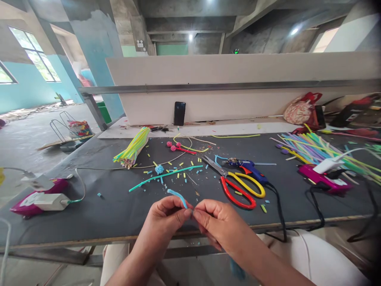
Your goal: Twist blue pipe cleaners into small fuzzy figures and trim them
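Stem (178,196), fuzzy and blue, pinched in the left hand (166,218) above a dark tabletop's (101,214) edge; the right hand (222,220) presses thumb to finger at the stem's lower end, any grip hidden. Beyond lie scissors (223,172) with 2 looped handles and 1 knobbly blue ball (159,169); behind, a patterned bag (296,113), contents unseen, before a pale panel (208,69) in a concrete room.

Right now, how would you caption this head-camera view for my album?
Left fingers pinch a blue fuzzy stem, right fingers close beside, at a dark table with scissors and a glue gun.
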{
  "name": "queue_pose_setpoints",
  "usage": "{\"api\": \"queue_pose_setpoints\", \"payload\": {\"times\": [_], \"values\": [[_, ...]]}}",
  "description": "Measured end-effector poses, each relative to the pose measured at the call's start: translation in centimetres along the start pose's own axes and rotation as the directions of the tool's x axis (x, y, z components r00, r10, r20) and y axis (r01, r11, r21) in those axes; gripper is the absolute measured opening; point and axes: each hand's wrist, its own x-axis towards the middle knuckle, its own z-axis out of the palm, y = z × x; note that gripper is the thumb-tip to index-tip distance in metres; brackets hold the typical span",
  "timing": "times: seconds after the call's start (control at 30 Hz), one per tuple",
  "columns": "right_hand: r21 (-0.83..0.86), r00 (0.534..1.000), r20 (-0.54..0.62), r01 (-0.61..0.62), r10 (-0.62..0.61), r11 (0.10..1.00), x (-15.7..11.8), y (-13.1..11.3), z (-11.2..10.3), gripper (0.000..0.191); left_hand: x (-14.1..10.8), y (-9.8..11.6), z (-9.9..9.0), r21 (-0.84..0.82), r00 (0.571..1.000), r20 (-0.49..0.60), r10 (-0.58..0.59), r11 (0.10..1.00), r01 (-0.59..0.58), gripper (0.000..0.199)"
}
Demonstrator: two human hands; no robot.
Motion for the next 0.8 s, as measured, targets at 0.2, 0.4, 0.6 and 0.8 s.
{"api": "queue_pose_setpoints", "payload": {"times": [0.2,0.4,0.6,0.8], "values": [[-0.180,0.991,-0.108,0.052,-0.073,0.982,-0.1,-0.6,-0.2,0.014,-0.2,-0.5,-1.3,0.310,0.976,-0.077,0.203,0.935,-0.170,0.022],[-0.289,0.986,-0.123,0.077,-0.116,0.954,-0.7,-1.2,-0.2,0.014,-2.0,2.9,-2.2,0.809,0.550,0.385,0.741,0.017,-0.588,0.035],[-0.343,0.992,-0.050,0.094,-0.118,0.935,-1.0,-0.9,-0.2,0.013,-1.7,5.6,-2.2,0.688,0.601,0.708,0.371,-0.172,-0.705,0.025],[-0.275,0.995,0.023,0.096,-0.093,0.957,-1.5,-0.9,-0.3,0.012,-0.7,5.9,-2.0,0.670,0.618,0.710,0.337,-0.055,-0.740,0.018]]}}
